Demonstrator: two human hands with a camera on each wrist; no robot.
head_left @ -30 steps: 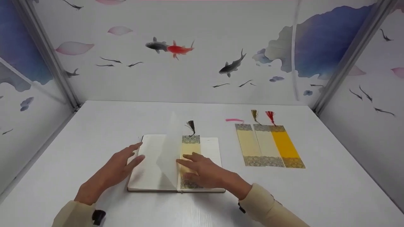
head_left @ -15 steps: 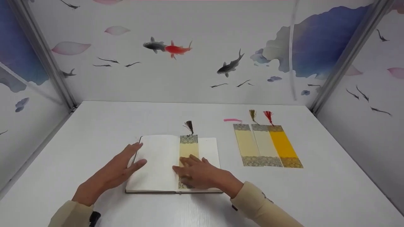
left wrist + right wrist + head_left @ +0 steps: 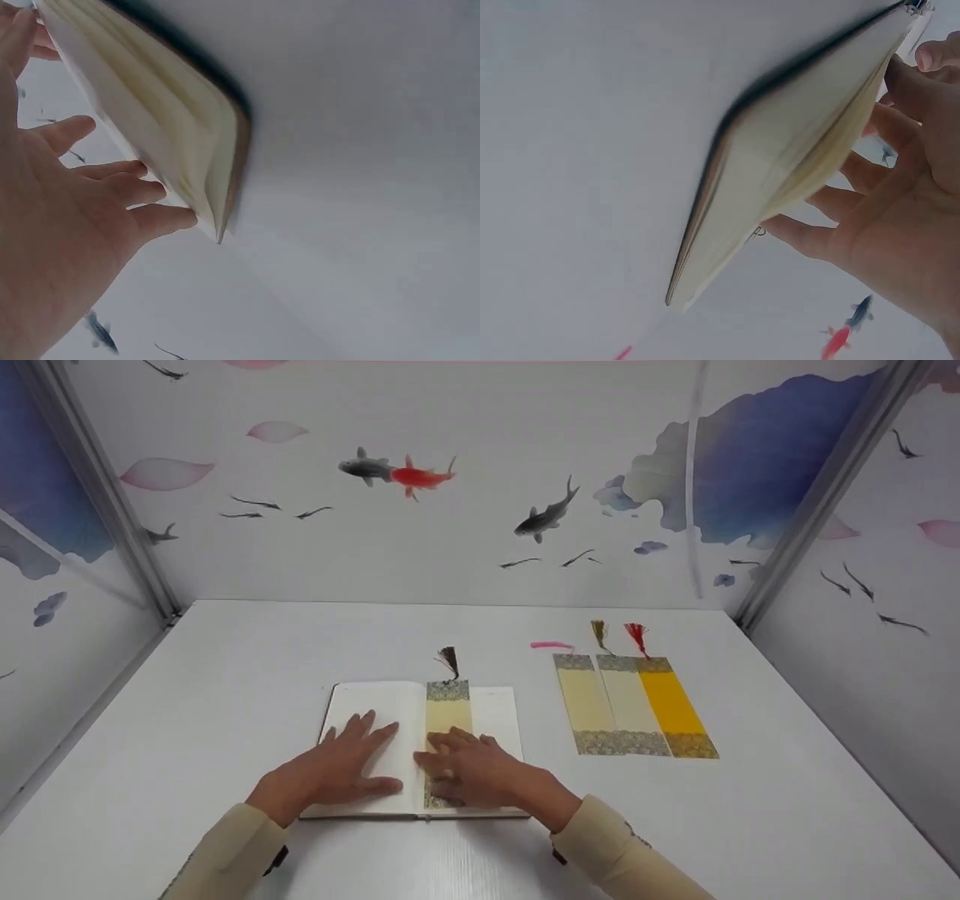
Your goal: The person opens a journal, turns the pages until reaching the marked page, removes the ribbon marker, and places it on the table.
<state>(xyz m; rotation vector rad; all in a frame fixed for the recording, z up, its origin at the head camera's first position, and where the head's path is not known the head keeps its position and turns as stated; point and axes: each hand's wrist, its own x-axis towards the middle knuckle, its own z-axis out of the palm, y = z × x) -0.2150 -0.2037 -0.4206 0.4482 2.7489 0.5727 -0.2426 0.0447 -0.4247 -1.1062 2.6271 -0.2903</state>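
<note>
An open notebook [image 3: 382, 697] with blank-looking pages lies flat on the white table. Along its right page, near the spine, lies a cream bookmark [image 3: 448, 712] with grey patterned ends and a dark tassel [image 3: 448, 661] beyond the top edge. My left hand [image 3: 337, 769], fingers spread, rests on the left page. On the bookmark and right page rests my right hand [image 3: 480, 771], covering the bookmark's lower part. The left wrist view shows the left hand's extended fingers [image 3: 165, 217] against the page block. In the right wrist view, the right fingers [image 3: 802, 234] touch the page side.
To the right lie three more bookmarks side by side: a cream one [image 3: 589, 701] with a pink tassel, a pale one [image 3: 634, 701] with an olive tassel, and an orange-yellow one [image 3: 676, 701] with a red tassel. Printed panels [image 3: 465, 547] enclose the table.
A standing page has come down flat onto the left side. My left hand has moved right from the notebook's left edge onto the left page. My right hand stays on the bookmark, slightly lower.
</note>
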